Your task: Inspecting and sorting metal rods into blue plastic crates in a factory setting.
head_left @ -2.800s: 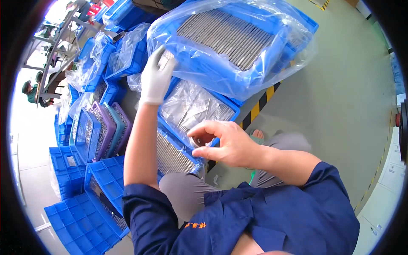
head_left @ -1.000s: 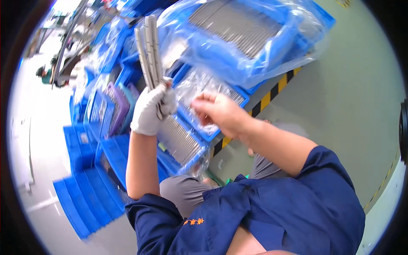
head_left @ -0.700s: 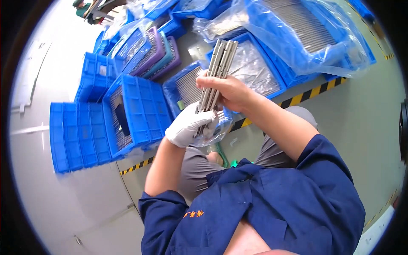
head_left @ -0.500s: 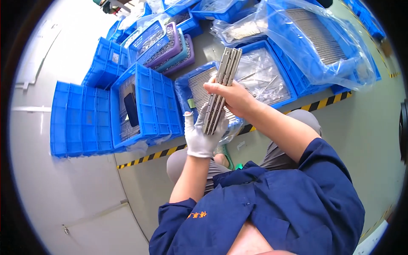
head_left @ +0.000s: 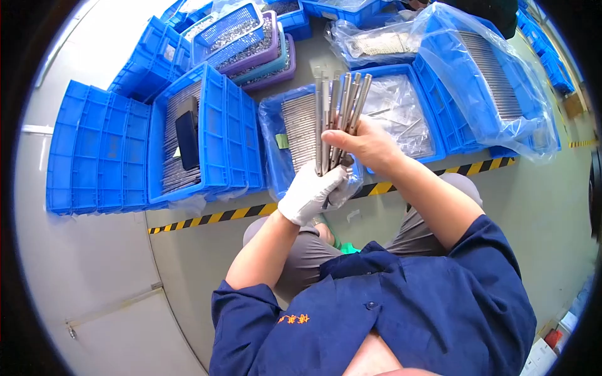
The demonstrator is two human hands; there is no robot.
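Observation:
A bundle of slim silver metal rods (head_left: 344, 94) stands nearly upright between my hands, its upper ends fanned apart. My left hand (head_left: 311, 195), in a white glove, is closed round the lower ends. Bare, my right hand (head_left: 371, 145) wraps the bundle higher up, its thumb across the front. Behind the hands is a plastic-lined blue crate (head_left: 271, 172) with similar rods (head_left: 300, 122) lying in rows. To its right, another blue crate (head_left: 434, 119) holds clear plastic with a few loose rods on it. My right hand partly covers both crates.
On the left, a dark phone (head_left: 187, 141) lies on rods in a blue crate (head_left: 216, 135), beside more stacked crates (head_left: 97, 147). Baskets of small metal parts (head_left: 266, 47) stand behind. A plastic-draped crate of rods (head_left: 439, 62) is at far right. Black-and-yellow floor tape (head_left: 219, 217) runs in front.
The bundle has turned from leaning right to nearly upright, and its upper ends have spread. My left fingers have closed round its lower ends. The view has shifted slightly.

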